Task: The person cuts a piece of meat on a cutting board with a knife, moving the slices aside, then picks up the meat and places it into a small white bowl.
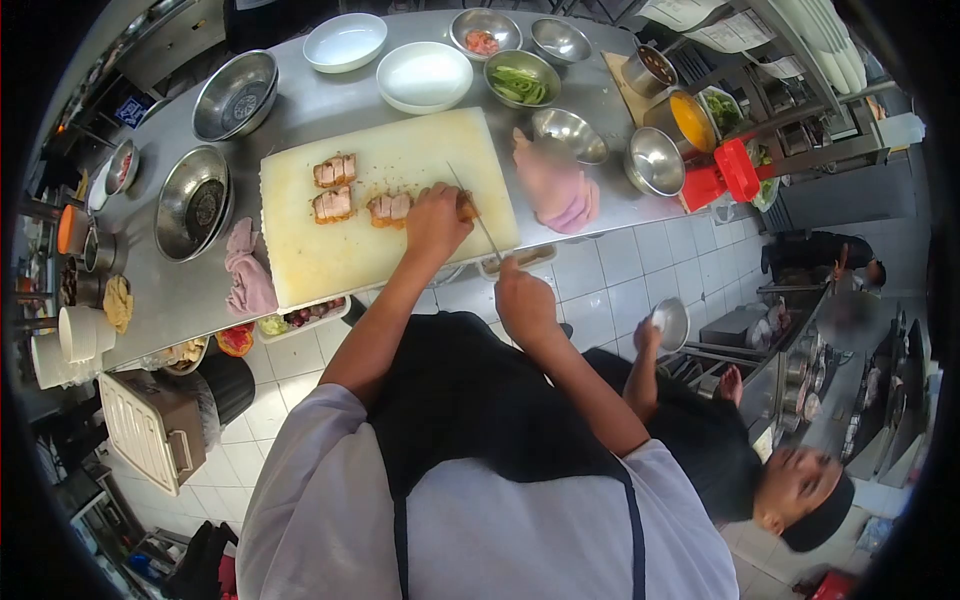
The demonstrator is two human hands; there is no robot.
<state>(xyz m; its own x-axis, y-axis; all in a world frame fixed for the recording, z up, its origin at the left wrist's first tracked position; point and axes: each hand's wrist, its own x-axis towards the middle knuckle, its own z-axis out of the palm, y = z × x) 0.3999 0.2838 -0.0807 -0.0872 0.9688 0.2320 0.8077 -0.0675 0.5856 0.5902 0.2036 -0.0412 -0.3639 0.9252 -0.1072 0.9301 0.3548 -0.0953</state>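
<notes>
A knife [482, 222] is gripped by its handle in my right hand [526, 302], closed at the cutting board's near right edge. Its blade slants up and left across the white cutting board [300, 270]. My left hand [437, 225] is closed over a piece of crispy roast pork [467, 207], mostly hidden by the fingers, right beside the blade. Just left of that hand lies sliced pork [388, 210]. Two more sliced portions, an upper one [335, 170] and a lower one [333, 205], sit farther left on the board. Crumbs are scattered around them.
White bowls [425, 78] stand behind the board, near a bowl of sliced greens [522, 84]. Steel bowls [192, 205] and a pink cloth [248, 268] are on the left. Another cloth [565, 195] lies right. A co-worker [690, 440] holding a bowl stands close on my right.
</notes>
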